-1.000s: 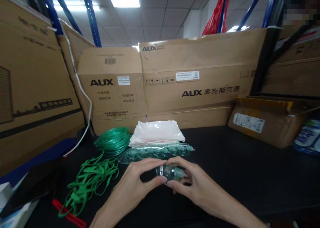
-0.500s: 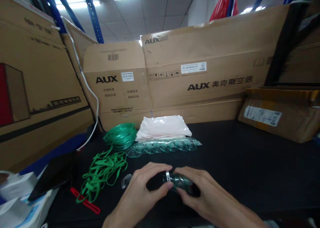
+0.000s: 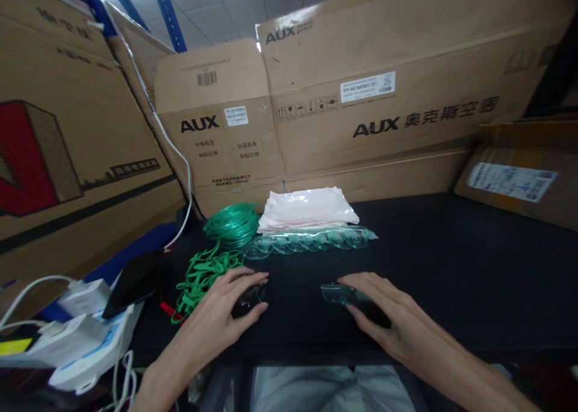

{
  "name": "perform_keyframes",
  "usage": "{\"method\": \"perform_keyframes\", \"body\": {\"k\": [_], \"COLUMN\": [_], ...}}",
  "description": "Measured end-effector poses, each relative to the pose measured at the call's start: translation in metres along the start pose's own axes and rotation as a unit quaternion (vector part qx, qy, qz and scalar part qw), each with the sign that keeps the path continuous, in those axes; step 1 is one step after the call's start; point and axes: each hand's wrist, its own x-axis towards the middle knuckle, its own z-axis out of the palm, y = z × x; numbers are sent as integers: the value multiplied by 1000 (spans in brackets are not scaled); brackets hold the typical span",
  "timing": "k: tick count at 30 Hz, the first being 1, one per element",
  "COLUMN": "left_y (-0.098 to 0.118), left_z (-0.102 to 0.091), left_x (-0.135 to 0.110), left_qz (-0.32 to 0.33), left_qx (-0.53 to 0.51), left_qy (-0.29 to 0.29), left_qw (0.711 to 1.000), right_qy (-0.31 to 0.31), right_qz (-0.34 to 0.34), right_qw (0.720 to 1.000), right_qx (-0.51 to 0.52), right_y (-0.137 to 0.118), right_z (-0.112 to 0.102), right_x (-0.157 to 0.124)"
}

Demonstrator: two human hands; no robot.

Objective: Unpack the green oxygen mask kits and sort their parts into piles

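The fingers of the right hand (image 3: 391, 309) held a greenish clear piece (image 3: 333, 293), one edge jutting past their tips. Something clear, hard to make out, showed between the left hand's (image 3: 221, 302) parted fingers and thumb. Just beyond those fingers lay green straps (image 3: 205, 274); farther past them, coiled green tubing (image 3: 232, 224), a row of clear greenish cups (image 3: 311, 241) and white packets (image 3: 309, 207)

"aux" stands on the left cardboard panel (image 3: 221, 135) above "300kgf", and twice on the wide panel (image 3: 410, 87), once beside "奥克斯空调", along with handling signs (image 3: 300, 109) and a white label (image 3: 368, 87) partly reading "25".
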Motion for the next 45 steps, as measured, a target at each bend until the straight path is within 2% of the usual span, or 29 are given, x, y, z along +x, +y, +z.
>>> {"method": "perform_keyframes", "body": {"k": [5,10,13,15,18,20,23,26,29,32,37,45], "left_y": [-4,-5,-3,6,34,57,83,91,88,83,80,80], "left_z": [-5,-3,1,3,8,16,35,58,76,86,88,91], "left_x": [-4,8,18,27,51,75,118,153,170,173,173,173], "left_qz": [-20,-90,-89,-71,-19,43,116,140,145,140,140,127], "left_qx": [28,52,59,50,27,2,-46,-65,-86,-106,-129,-134], "left_qy": [15,8,3,7,19,29,47,50,45,44,41,52], "left_qw": [999,995,994,996,999,999,991,987,985,983,981,981], "right_qy": [9,7,5,12,47,63,41,9,-22,-49,-73,-83], "right_qz": [-6,-3,-4,3,35,69,101,106,99,97,84,7], "right_qw": [1000,1000,999,999,998,995,991,986,986,986,989,996], "right_qx": [17,14,34,43,22,19,79,125,130,130,96,-11], "right_y": [2,0,-1,7,34,58,87,101,105,106,109,109], "right_z": [-1,0,-12,-29,-62,-80,-92,-90,-85,-82,-77,-69], "right_x": [1,-2,2,10,31,48,69,78,75,70,72,66]}}
